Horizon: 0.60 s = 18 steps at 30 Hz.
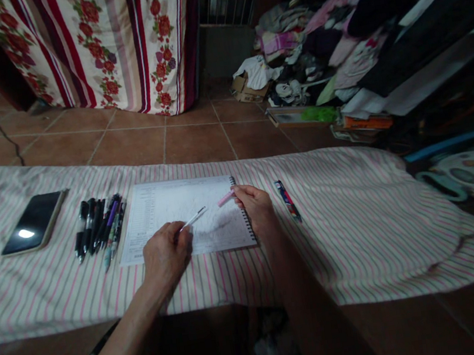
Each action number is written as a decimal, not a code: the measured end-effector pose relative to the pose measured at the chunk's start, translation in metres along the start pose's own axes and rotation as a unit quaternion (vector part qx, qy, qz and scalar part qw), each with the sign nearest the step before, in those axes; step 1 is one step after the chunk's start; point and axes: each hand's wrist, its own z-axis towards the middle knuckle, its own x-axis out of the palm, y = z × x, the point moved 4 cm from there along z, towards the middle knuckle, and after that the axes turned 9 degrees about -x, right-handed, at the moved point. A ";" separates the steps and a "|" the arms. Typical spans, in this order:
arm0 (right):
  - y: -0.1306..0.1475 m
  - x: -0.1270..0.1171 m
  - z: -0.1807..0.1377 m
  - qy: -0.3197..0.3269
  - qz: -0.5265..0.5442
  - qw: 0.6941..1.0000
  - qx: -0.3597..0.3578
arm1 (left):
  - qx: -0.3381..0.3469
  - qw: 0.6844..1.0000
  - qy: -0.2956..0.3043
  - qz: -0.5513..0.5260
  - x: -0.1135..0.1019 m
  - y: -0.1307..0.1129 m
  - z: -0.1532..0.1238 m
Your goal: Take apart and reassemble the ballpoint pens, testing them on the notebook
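My left hand (166, 256) grips a slim white pen (194, 218), its tip over a spiral-bound notebook (183, 218) that has a printed form on its top page. My right hand (254, 207) rests at the notebook's wire-bound right edge and holds a pink highlighter (225, 199) pointing left over the page. Left of the notebook lies a row of several dark pens (100, 229). Further left is a smartphone (34, 222) in a tan case, face up. A single multicoloured pen (287, 201) lies just right of my right hand.
Everything lies on a pink-and-cream striped cloth (362, 242) spread low over a brown tiled floor (129, 146). A floral striped curtain (101, 43) hangs behind it. Heaped clothes (310, 42) and a cardboard box (248, 90) stand at the back right.
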 end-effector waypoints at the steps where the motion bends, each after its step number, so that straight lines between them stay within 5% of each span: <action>1: -0.001 -0.001 0.000 -0.002 -0.007 1.000 -0.004 | 0.002 1.000 0.001 0.003 0.000 -0.001 0.000; 18: -0.014 -0.021 0.006 0.039 -0.277 0.957 -0.079 | 0.069 0.981 -0.081 0.160 0.001 -0.013 -0.002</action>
